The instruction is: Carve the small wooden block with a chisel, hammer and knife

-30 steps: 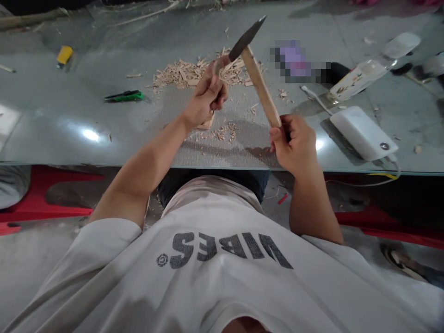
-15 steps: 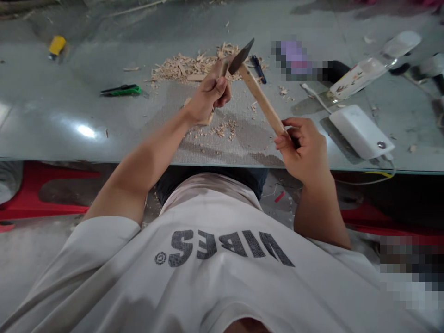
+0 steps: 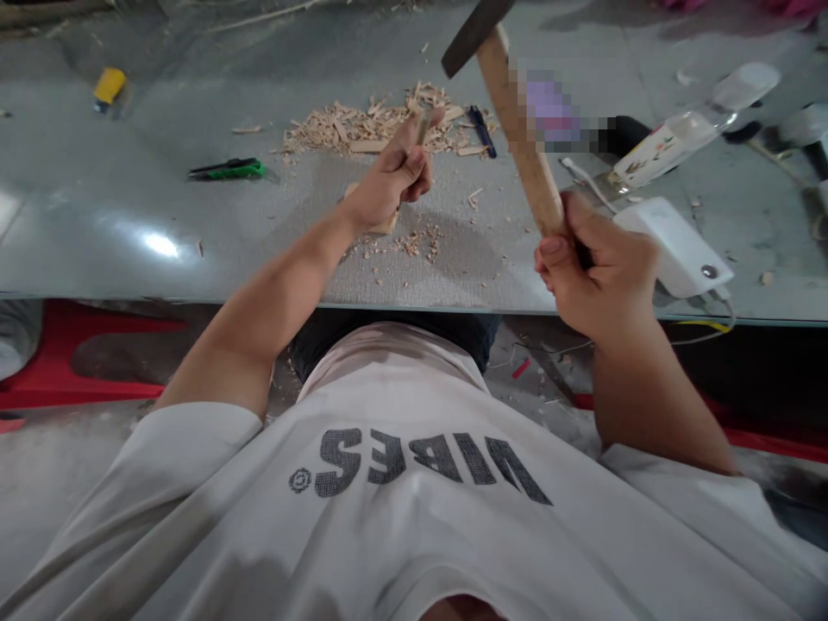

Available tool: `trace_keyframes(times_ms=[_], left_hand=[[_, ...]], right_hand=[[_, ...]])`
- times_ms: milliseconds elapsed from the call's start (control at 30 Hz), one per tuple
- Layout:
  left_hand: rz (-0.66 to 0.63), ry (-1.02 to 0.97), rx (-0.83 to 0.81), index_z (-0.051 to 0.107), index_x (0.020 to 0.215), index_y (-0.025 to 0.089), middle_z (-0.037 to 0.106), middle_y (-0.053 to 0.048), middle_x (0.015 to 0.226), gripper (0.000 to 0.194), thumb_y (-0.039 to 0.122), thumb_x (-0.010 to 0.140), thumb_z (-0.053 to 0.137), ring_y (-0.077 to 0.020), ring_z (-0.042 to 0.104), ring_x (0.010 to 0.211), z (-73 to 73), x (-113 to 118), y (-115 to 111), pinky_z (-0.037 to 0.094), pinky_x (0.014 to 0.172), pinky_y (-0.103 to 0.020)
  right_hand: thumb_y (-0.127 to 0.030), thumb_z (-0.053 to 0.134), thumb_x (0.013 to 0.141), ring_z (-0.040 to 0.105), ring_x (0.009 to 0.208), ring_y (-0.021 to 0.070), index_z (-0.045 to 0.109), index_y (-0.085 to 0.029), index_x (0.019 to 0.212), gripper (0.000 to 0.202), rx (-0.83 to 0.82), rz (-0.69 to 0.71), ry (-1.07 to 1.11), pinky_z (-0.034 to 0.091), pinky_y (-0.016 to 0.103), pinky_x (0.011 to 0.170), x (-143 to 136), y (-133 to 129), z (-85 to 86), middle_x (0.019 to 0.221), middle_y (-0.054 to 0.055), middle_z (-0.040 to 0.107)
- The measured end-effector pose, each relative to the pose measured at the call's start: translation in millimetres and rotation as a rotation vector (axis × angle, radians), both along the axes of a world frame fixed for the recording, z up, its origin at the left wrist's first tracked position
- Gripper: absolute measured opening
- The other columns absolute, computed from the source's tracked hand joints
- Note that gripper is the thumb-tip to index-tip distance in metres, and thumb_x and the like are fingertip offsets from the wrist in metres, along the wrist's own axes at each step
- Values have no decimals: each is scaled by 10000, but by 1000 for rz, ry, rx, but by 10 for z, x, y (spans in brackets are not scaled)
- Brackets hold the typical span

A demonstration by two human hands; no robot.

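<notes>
My right hand (image 3: 601,267) is wrapped round the lower end of a hammer's wooden handle. The hammer (image 3: 521,129) is raised, its dark metal head at the top edge of the view, up and to the right of my other hand. My left hand (image 3: 394,168) is closed round an upright chisel (image 3: 423,128); only its handle end shows plainly above the fist, and the blade is mostly hidden. Beneath that hand lies a small wooden block (image 3: 386,226), largely covered by the hand and wrist. Small wood chips (image 3: 420,241) lie beside the block.
A heap of wood shavings (image 3: 329,128) lies behind my left hand, with a dark blue pen (image 3: 482,131) at its right. A green utility knife (image 3: 226,169) and a yellow object (image 3: 109,86) are leftward. At right are a clear bottle (image 3: 699,129) and a white corded box (image 3: 676,246).
My right hand has moved right and lifted the hammer up and away from the chisel, its grip now fuller round the handle. My left hand stays in place.
</notes>
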State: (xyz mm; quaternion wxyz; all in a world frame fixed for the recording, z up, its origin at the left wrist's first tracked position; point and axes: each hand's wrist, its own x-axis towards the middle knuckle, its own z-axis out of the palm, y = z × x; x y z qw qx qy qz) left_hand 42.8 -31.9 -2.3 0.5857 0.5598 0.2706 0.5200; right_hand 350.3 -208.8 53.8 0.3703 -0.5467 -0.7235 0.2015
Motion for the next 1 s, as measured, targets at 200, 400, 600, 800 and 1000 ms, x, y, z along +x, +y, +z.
trace_keyframes(times_ms=[200,400,600,800,1000], left_hand=[[62,58,-9,864,1297,395,527,-7,670,248,472,1296,629,-290,347,706,-167,13,177,211,702,-447],[37,-43,-11,804,1698,411,413,56,624,430,513,1297,687,-249,329,603,-351,4,392,145,648,-416],[-146,-124,103,717,1692,281,469,100,645,513,479,1243,869,-235,199,638,-439,-11,484,118,649,-406],[-163,-81,108,662,1712,257,537,95,689,587,535,1230,851,-234,306,641,-339,-63,374,129,667,-410],[-180,-43,81,581,1736,259,490,116,676,754,306,1039,864,-245,271,629,-322,-70,380,122,670,-411]], right_hand=[[-802,729,1217,726,693,327,942,-447,1530,518,69,18,-23,692,584,711,39,35,81,856,68,771],[-792,739,1233,758,744,308,923,-423,1563,528,101,62,2,684,525,728,-6,23,132,870,57,780],[-718,835,1205,668,659,275,953,-439,1387,354,39,123,37,606,484,667,-48,42,150,800,25,740],[-825,755,1221,650,694,286,898,-408,1226,441,41,72,57,607,497,692,-130,22,172,812,52,716],[-813,742,1234,610,674,274,867,-382,1211,449,56,41,91,574,493,696,-148,75,184,810,46,682]])
